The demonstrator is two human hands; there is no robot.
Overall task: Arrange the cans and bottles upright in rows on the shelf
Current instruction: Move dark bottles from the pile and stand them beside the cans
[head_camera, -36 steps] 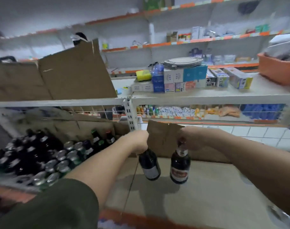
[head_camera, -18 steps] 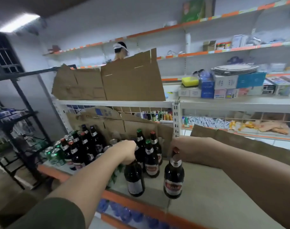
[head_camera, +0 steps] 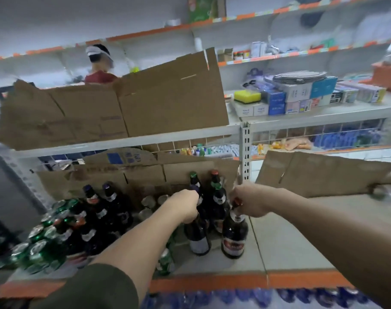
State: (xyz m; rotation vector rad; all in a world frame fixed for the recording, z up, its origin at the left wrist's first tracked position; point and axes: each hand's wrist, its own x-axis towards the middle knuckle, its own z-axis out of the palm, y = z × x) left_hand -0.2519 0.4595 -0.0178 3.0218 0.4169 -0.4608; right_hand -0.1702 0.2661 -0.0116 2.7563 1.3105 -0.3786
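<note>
**Visibility.** The frame is blurred towards its edges. The green cans (head_camera: 40, 248) at the left of the shelf (head_camera: 290, 237) are smeared, and whether each one stands upright cannot be fixed. The labels on the standing bottles (head_camera: 218, 198) at the back are unreadable. Below the shelf's orange lip, the blue items (head_camera: 234, 297) show only as blur. Sheets of cardboard (head_camera: 143, 175) line the back of the shelf and hide what lies behind them. A person (head_camera: 98, 63) beyond the upper level is seen from the shoulders up only. Both forearms are cut off by the lower edge of the frame.

**Grip.** The left hand (head_camera: 184, 206) is closed round the neck of a dark bottle (head_camera: 199, 239). The fist covers the neck and cap, so only the shoulder, body and pale label show. The right hand (head_camera: 249, 200) grips the red-labelled bottle (head_camera: 234, 237) at the top of its neck, fingers curled, with a reddish band of the neck showing beneath them.

**Position.** Both held bottles are upright and side by side, close but apart. They are near the front of the shelf, just ahead of the standing bottles and to the right of the cans. Their bases sit level with the shelf surface, but contact with it cannot be confirmed.
</note>
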